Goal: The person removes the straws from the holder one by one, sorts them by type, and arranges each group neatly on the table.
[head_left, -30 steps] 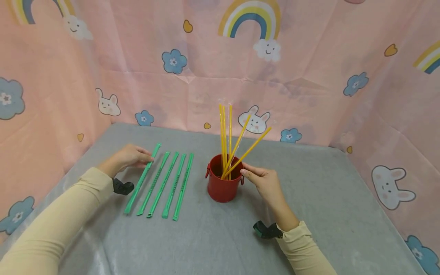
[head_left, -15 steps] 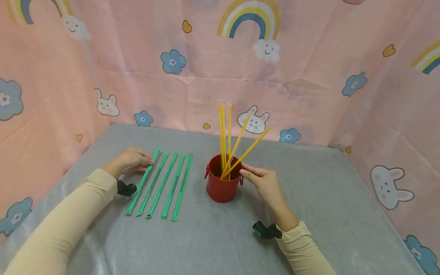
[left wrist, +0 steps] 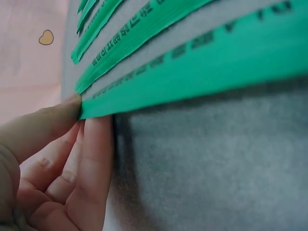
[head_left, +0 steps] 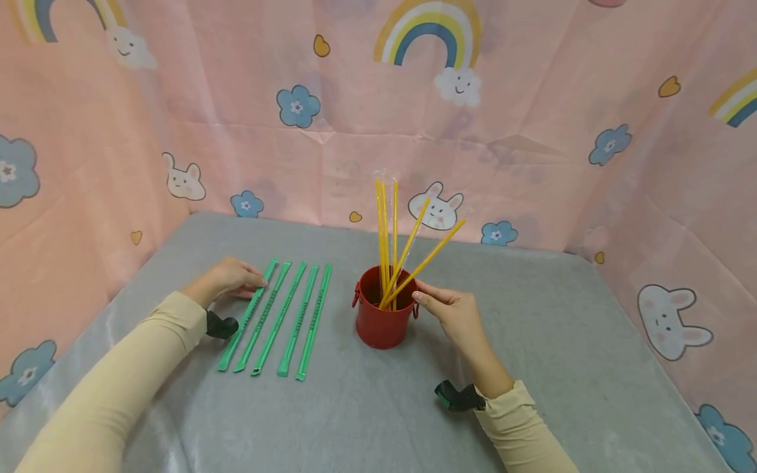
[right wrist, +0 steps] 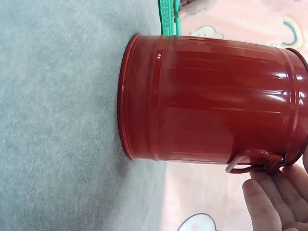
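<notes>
My left hand [head_left: 230,277] pinches the far end of a slim green wrapped straw [head_left: 232,348] with printed text, between thumb and fingers. In the left wrist view this straw [left wrist: 192,72] stretches away from the thumb, close above the cloth. It lies beside several more green wrapped straws [head_left: 304,322] set out in a slanted row. My right hand [head_left: 458,315] holds the rim of a small red metal bucket [head_left: 383,328] near its side handle [right wrist: 252,156], with the thumb at the rim. Several yellow straws [head_left: 395,230] in clear wrappers stand in the bucket, fanning out above it.
Grey cloth [head_left: 378,407] covers the table. A pink curtain [head_left: 236,85] printed with rainbows, rabbits and flowers hangs behind and at both sides. Each wrist carries a small black camera [head_left: 458,396].
My left hand has brought the pinched green straw nearer and slightly right, lower and closer to the row. The right hand and the bucket have stayed in place.
</notes>
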Motion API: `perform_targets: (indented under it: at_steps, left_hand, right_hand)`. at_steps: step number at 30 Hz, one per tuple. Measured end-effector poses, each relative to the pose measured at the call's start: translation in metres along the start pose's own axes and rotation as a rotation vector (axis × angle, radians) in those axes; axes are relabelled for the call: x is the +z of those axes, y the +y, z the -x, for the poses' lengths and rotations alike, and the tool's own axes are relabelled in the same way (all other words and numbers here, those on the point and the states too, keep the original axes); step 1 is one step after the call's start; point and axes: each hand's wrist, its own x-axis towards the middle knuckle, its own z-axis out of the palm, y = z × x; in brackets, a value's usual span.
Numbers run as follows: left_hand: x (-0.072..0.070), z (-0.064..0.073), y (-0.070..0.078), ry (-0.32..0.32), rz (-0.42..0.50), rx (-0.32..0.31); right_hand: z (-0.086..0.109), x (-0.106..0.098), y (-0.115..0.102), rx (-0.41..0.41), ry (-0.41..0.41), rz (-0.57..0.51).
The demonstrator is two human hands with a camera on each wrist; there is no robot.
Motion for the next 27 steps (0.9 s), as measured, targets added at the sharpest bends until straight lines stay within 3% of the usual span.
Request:
perform_targets:
  at_steps: [17,23,27]
  left_hand:
    - [0.0016,-0.0012,0.0045,0.043,-0.044,-0.048]
    - [0.0014,-0.0039,0.0030,0.103,-0.095,-0.026]
    - [0.0007,0.0023,0.0087,0.201,-0.148,0.027]
  right_hand:
    - [0.0006,0.0006,-0.0009,0.019,0.000,-0.002]
    - [0.0003,0.0003,-0.0013,0.022,-0.001,-0.005]
    - [0.0000,0.0003,-0.0011,0.024,-0.001,-0.002]
